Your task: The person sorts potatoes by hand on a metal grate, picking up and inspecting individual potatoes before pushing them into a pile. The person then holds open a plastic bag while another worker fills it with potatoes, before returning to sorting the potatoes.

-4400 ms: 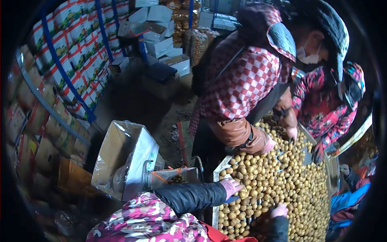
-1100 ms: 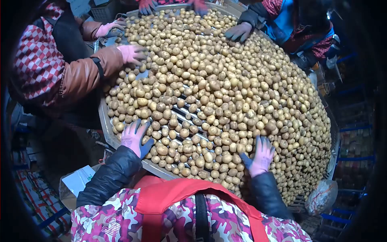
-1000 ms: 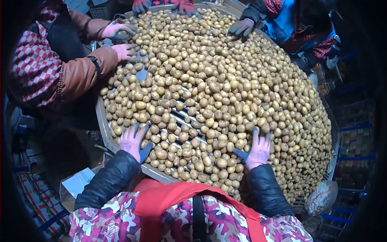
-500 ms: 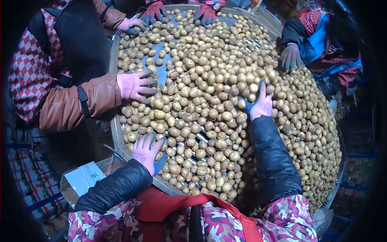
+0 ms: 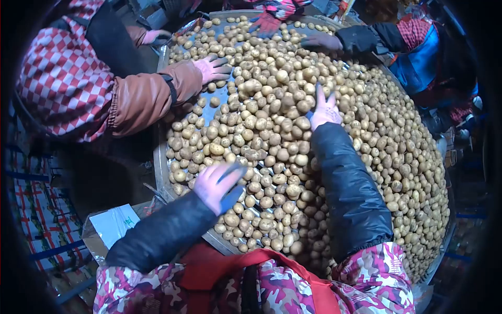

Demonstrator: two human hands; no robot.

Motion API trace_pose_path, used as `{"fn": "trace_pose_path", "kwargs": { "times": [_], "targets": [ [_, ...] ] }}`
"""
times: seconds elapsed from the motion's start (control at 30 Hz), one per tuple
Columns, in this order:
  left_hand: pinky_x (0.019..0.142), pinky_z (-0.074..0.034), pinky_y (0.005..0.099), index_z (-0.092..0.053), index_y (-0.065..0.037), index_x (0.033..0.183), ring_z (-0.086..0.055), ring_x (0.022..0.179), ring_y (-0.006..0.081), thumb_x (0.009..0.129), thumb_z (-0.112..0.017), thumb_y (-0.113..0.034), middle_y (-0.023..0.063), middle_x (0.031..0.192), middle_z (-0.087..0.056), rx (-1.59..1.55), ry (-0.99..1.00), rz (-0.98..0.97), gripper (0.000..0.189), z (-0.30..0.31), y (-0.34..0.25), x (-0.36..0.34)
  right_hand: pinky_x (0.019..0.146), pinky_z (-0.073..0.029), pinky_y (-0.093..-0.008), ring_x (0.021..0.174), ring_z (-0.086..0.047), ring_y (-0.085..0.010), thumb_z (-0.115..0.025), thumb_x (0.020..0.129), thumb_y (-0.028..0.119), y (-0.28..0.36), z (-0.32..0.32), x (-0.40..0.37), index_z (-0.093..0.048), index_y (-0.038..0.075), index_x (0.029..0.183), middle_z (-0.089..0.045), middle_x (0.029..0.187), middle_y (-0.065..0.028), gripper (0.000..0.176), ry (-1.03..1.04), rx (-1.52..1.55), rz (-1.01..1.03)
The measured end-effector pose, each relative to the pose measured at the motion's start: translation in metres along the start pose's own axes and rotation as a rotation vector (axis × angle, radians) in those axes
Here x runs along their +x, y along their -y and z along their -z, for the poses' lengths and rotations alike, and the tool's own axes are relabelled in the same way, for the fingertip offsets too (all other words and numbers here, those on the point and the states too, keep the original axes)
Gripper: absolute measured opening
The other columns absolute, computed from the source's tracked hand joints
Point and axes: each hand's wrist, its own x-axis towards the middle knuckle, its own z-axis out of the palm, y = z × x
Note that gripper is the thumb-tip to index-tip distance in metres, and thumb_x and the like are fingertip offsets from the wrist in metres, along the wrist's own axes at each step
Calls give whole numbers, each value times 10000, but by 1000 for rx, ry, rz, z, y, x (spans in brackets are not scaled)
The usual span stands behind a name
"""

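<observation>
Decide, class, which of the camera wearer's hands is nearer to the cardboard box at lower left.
Left. The left hand is over the potatoes near the table's edge, just beyond the cardboard box; the right hand is farther across the pile.

Produce workshop: heaped potatoes, stacked cartons

Here, over the potatoes mid-frame, there's a way between left hand and right hand; upper left, a co-worker's hand blocks, and a dark sleeve bars the upper right.
</observation>
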Motion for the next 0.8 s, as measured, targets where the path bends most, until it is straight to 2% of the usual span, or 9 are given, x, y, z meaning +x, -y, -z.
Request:
{"fn": "trace_pose_path", "kwargs": {
  "times": [0.07,0.13,0.2,0.27,0.37,0.53,0.6,0.67,0.8],
  "targets": [
    [947,-526,475,-674,-39,1224,-643,1095,401,829,-767,-124,203,1219,-670,-34,-147,41,414,-23,8,61,1101,-417,-554,1427,-412,-436,-820,808,401,-8,2,-13,-239,346,1621,-257,1643,-241,1000,41,33,36],
    [1037,-479,475,-658,-57,1280,-596,1188,406,903,-710,-251,214,1266,-658,49,-123,277,428,-45,29,113,1152,-345,-572,1488,-325,-436,-805,818,445,-19,-6,-24,-243,351,1620,-227,1661,-239,984,52,119,28],
    [1030,-493,460,-674,-82,1269,-612,1204,379,907,-674,-406,185,1283,-672,64,140,520,486,-71,63,151,1183,-276,-614,1520,-272,-422,-741,854,525,-22,-9,-33,-250,342,1621,-212,1671,-238,929,122,81,49],
    [1013,-517,455,-685,-82,1255,-656,1163,380,888,-680,-409,204,1237,-698,50,497,675,491,-75,67,188,1176,-255,-658,1501,-280,-455,-670,887,582,-23,-15,-54,-308,315,1605,-239,1670,-207,847,119,22,167],
    [1008,-529,457,-694,-60,1228,-685,1129,374,880,-679,-379,224,1194,-713,142,531,650,473,-79,60,211,1156,-249,-700,1438,-310,-534,-637,894,602,-8,-6,-98,-385,283,1576,-310,1640,-165,794,93,-10,298],
    [910,-560,422,-688,-20,1155,-711,1034,355,746,-817,-379,211,1119,-735,269,646,630,560,-89,88,217,1099,-339,-632,1330,-422,-491,-706,833,556,20,-1,-160,-535,222,1464,-412,1547,-173,735,47,148,412],
    [904,-565,403,-702,-34,1154,-718,1017,307,733,-841,-406,182,1115,-745,133,695,679,579,-82,90,210,1090,-374,-600,1309,-450,-512,-698,855,505,23,6,-178,-556,190,1446,-428,1527,-224,685,75,191,460],
    [901,-564,347,-701,-53,1158,-727,964,227,792,-820,-374,139,1037,-761,-29,603,667,502,-89,109,187,1082,-375,-613,1304,-450,-517,-695,861,480,24,6,-196,-556,192,1447,-430,1519,-227,667,23,175,503],
    [856,-548,310,-692,-42,1181,-680,928,165,933,-736,-181,69,1012,-740,-216,170,335,288,-84,106,134,1108,-312,-673,1352,-402,-491,-690,862,428,20,1,-247,-591,197,1386,-438,1527,-165,581,45,141,614]
  ]
}}
